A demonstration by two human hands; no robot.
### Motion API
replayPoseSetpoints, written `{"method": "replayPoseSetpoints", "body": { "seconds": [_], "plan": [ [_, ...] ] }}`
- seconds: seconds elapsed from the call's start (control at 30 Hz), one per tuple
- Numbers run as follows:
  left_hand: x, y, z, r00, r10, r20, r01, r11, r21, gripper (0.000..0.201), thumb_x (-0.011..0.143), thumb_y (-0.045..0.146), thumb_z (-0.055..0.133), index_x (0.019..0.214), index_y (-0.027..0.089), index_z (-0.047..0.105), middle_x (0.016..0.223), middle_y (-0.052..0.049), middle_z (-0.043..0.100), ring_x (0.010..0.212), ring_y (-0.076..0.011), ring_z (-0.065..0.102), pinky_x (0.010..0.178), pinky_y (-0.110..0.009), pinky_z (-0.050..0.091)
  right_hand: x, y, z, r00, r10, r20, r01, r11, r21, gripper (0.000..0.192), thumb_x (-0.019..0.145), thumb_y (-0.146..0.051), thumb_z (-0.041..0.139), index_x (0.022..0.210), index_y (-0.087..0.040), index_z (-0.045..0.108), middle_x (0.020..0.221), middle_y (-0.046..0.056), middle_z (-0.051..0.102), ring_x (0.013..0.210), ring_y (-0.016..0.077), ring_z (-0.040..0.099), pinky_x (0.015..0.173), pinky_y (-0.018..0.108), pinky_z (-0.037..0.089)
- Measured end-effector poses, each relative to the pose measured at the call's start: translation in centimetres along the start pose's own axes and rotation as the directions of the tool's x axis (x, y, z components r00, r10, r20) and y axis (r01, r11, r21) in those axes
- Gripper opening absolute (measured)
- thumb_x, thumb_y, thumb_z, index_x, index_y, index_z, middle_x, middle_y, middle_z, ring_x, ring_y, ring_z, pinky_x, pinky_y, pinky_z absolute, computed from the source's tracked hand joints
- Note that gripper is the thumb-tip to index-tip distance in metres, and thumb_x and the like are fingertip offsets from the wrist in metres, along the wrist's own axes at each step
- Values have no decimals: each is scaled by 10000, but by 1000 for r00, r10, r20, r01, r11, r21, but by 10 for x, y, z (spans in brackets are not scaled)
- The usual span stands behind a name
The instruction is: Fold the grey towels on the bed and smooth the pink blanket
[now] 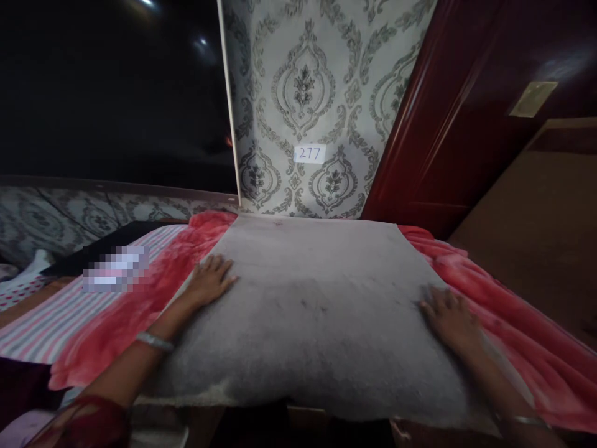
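While the grey rectangular felt-like mat [317, 311] lay spread flat across the middle of the surface, both hands rested on top of it near its side edges. Mat's far edge sat against the base of the grey damask-patterned wallpaper wall [303, 93]; near edge hung just over the front of the surface. Left hand [211, 281] was open, palm down, fingers [222, 266] spread on the mat's left edge, gripping nothing. Right hand [451, 318] was likewise open and flat on the mat's right edge, fingers extended, nothing held. Silver bangle [155, 341] on the left wrist; another bangle [525, 422] on the right wrist, partly cut off by the frame. Under the mat on both sides: red fuzzy blanket [140, 311], showing left and right of it. Further left, touching the blanket: pink-and-white striped sheet [51, 320]. Small white paper label reading 277 [310, 153] was stuck on the wallpaper above the mat. Dark red glossy wooden door [466, 124] stood to the right of the wall; large dark panel [112, 87] to the left of it.
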State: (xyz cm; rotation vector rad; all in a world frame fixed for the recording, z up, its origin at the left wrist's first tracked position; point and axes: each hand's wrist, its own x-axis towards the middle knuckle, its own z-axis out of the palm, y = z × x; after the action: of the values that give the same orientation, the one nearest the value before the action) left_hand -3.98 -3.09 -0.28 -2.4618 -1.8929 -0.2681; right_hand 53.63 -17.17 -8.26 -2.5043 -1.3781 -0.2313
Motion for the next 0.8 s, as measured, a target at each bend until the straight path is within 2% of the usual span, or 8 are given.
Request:
{"method": "replayPoseSetpoints", "body": {
  "seconds": [0.07,0.13,0.23,0.37,0.5,0.57,0.7,0.8],
  "plan": [
    [-16,25,14,981,166,100,-166,986,-8,618,960,551,428,1516,281,426,1629,-99,317,1516,-359,215,1204,-611,182,-31,-45,-1,973,-232,8,232,973,10,672,955,-573,244,1529,-265,410,1624,120,317,1493,376,258,1117,672,293],
    [-32,48,28,943,300,147,-298,954,-35,641,954,585,408,1539,326,369,1650,-67,261,1528,-353,180,1206,-628,167,-59,-87,0,898,-435,68,433,900,46,617,979,-542,262,1540,-318,388,1630,63,319,1506,322,250,1155,608,284],
    [-48,65,42,939,326,109,-323,945,-51,639,967,593,362,1548,330,345,1657,-48,233,1534,-341,165,1201,-639,184,-82,-114,1,844,-510,168,505,860,75,606,993,-540,264,1557,-338,351,1630,25,318,1508,290,256,1179,575,267],
    [-52,52,40,966,234,105,-235,972,-8,665,956,607,351,1547,302,361,1649,-55,257,1526,-341,199,1204,-613,206,-79,-62,-2,924,-323,204,332,943,-13,643,981,-548,243,1554,-287,375,1632,34,309,1502,288,273,1183,550,276],
    [-61,11,31,992,48,113,-56,996,63,699,933,594,342,1539,249,390,1641,-75,285,1521,-351,207,1206,-600,206,-82,22,-1,990,-98,97,108,989,-106,701,959,-541,166,1528,-225,426,1604,63,370,1480,305,319,1167,545,302],
    [-70,-14,31,996,-39,81,32,996,86,724,920,588,317,1541,222,387,1639,-89,291,1516,-357,217,1196,-606,226,-90,46,0,998,-60,19,61,991,-116,735,949,-548,134,1503,-192,461,1576,89,416,1472,314,329,1159,536,316],
    [-85,-49,37,993,-118,10,117,990,84,712,941,545,193,1553,221,358,1633,-95,308,1524,-330,197,1176,-644,231,-103,52,-4,996,-17,-86,10,996,-85,754,954,-534,106,1472,-148,495,1552,138,438,1458,323,344,1155,542,315],
    [-90,-49,33,988,-152,4,150,981,119,715,953,522,164,1534,170,386,1608,-136,347,1509,-333,241,1169,-659,230,-104,45,-10,996,26,-91,-30,999,-45,753,947,-523,122,1438,-128,534,1535,156,455,1438,346,368,1140,570,324]
  ]
}}
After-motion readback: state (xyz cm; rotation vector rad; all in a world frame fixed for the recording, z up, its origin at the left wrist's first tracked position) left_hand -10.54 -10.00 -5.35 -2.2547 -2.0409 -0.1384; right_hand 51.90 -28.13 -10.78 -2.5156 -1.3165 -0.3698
